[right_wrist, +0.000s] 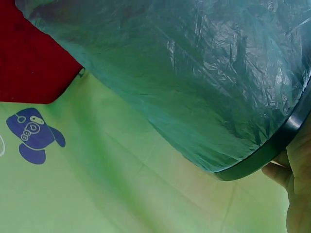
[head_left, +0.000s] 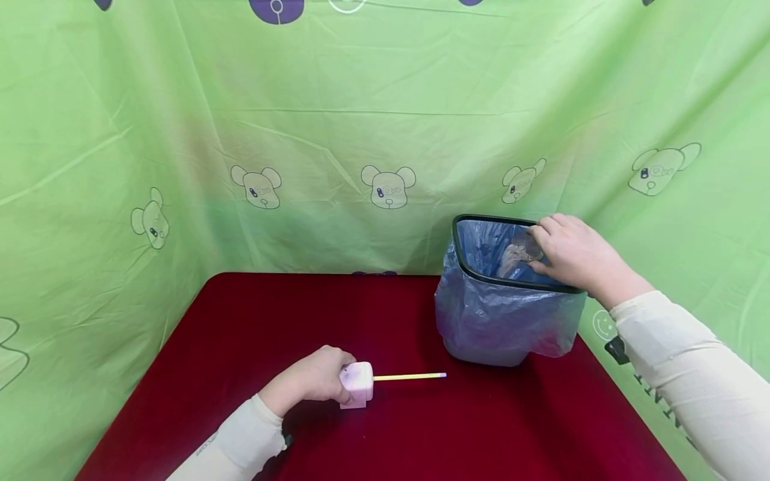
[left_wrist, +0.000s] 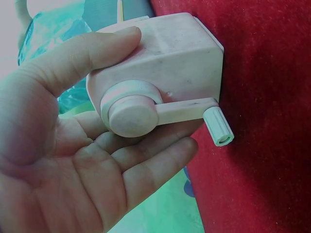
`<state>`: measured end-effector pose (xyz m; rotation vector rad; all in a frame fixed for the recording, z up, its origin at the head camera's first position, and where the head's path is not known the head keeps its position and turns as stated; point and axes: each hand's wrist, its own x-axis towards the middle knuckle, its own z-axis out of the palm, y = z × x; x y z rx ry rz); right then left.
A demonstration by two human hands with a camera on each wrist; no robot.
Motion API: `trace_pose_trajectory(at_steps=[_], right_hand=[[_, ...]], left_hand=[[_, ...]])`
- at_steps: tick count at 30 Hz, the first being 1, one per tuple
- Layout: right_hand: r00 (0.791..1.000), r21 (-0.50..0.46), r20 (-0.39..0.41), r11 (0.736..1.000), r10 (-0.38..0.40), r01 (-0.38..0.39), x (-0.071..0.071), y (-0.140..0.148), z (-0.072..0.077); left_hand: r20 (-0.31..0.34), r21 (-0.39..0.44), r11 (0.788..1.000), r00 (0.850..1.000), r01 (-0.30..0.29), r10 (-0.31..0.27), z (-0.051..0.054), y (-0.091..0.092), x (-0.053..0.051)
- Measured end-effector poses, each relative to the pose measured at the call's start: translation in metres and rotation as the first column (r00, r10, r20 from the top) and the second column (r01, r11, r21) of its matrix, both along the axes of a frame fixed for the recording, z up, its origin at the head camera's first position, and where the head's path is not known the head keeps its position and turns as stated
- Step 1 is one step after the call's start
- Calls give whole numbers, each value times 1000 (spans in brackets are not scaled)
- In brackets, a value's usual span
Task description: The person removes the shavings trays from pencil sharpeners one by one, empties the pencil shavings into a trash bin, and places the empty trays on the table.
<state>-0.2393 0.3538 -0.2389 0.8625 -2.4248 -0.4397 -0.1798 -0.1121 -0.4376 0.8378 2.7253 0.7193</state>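
Note:
My left hand [head_left: 319, 375] grips a pale pink crank sharpener [head_left: 357, 382] low over the red table. The left wrist view shows the thumb on top of the sharpener [left_wrist: 180, 43], fingers beneath, and its crank handle [left_wrist: 218, 126] free. A yellow pencil [head_left: 409, 377] sticks out of the sharpener toward the right. My right hand [head_left: 574, 250] reaches over the rim of a bin [head_left: 505, 281], thumb and fingers pinching a small see-through piece [head_left: 529, 246] inside the opening. In the right wrist view, the bin's rim [right_wrist: 257, 158] hides most of that hand.
A blue translucent bag [head_left: 505, 310] lines the bin and hangs over its outside, at the right rear of the red table [head_left: 301, 314]. Something crumpled and pale [head_left: 512, 257] shows inside the bin. Green printed cloth [head_left: 325, 133] surrounds the table's back and sides.

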Motion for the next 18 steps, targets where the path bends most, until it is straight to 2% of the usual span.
trace_pose_trajectory(at_steps=[10, 18], right_hand=[[998, 6, -35, 998, 56, -55, -2, 0, 0], [998, 25, -37, 998, 55, -54, 0, -2, 2]], left_hand=[[12, 9, 1000, 1000, -5, 5, 1, 1, 1], [8, 15, 1000, 1000, -3, 3, -1, 0, 1]])
